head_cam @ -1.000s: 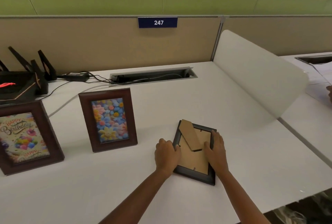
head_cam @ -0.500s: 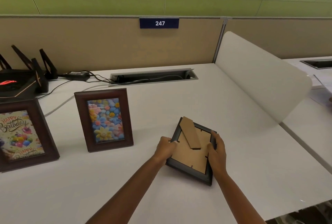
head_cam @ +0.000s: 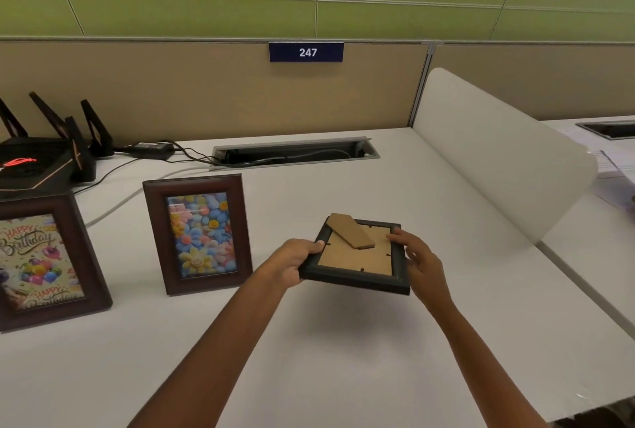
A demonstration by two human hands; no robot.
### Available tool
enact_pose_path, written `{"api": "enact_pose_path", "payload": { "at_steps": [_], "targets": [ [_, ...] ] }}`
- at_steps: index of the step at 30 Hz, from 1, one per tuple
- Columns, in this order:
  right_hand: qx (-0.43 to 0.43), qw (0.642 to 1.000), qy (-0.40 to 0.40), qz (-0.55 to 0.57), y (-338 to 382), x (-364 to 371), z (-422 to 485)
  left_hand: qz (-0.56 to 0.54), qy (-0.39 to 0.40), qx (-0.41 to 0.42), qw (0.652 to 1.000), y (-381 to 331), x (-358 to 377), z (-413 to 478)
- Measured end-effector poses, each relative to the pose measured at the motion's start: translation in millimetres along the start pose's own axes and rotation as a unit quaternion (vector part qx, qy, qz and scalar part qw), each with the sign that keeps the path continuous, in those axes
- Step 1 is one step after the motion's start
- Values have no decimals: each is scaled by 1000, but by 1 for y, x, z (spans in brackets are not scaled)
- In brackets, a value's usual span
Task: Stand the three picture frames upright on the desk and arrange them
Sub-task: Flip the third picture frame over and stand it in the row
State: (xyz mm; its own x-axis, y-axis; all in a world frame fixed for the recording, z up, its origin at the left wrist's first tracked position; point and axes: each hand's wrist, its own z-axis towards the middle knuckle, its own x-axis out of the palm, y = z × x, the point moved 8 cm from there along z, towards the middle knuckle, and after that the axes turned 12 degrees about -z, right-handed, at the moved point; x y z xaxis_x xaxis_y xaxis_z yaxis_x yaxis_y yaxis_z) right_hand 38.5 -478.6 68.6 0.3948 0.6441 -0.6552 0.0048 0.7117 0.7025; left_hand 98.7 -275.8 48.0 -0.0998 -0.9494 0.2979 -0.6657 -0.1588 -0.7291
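A black picture frame (head_cam: 357, 281) is lifted off the white desk (head_cam: 343, 359), face down, its brown cardboard back and fold-out stand showing. My left hand (head_cam: 292, 264) grips its left edge and my right hand (head_cam: 421, 262) holds its right edge. A shadow lies on the desk under it. Two brown frames stand upright to the left: one with colourful flowers (head_cam: 197, 233) and one reading "Happy Birthday" (head_cam: 44, 259), partly cut off by the view's left edge.
A black router with antennas (head_cam: 44, 156), a power adapter (head_cam: 151, 149) and cables sit at the back left. A cable slot (head_cam: 295, 153) runs along the back. A white curved divider (head_cam: 498, 153) borders the desk on the right. The partition carries a "247" label (head_cam: 305, 52).
The black frame has risen from lying flat on the desk into the air between both hands, and it has turned so its long side faces me.
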Motion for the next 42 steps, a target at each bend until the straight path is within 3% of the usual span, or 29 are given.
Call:
{"api": "enact_pose_path", "payload": {
  "at_steps": [2,4,8,10,14,18,24,29,38,42],
  "targets": [
    [-51,998,32,-22,9,3,0,-14,11,-21,1000,-4,0,-3],
    [-71,997,17,-22,14,-1,3,-35,34,-33,998,-8,4,-5],
    [-55,997,-34,53,20,-12,10,-137,119,-44,982,-15,17,-13],
    [-28,994,-48,97,17,-13,13,-122,148,-41,981,-18,22,-14],
    [16,975,-54,217,14,-11,20,15,80,28,996,-21,14,-2],
    [81,946,-42,310,3,-5,26,137,-2,107,985,-22,7,9],
    [138,932,-47,333,-13,-2,31,145,-14,109,983,-17,10,16],
    [188,902,-23,387,-24,10,32,125,28,93,987,-7,22,22],
    [179,899,52,397,-19,24,41,31,94,68,993,4,35,42],
    [174,894,90,402,-16,35,46,-11,79,74,994,4,27,52]
  ]
}}
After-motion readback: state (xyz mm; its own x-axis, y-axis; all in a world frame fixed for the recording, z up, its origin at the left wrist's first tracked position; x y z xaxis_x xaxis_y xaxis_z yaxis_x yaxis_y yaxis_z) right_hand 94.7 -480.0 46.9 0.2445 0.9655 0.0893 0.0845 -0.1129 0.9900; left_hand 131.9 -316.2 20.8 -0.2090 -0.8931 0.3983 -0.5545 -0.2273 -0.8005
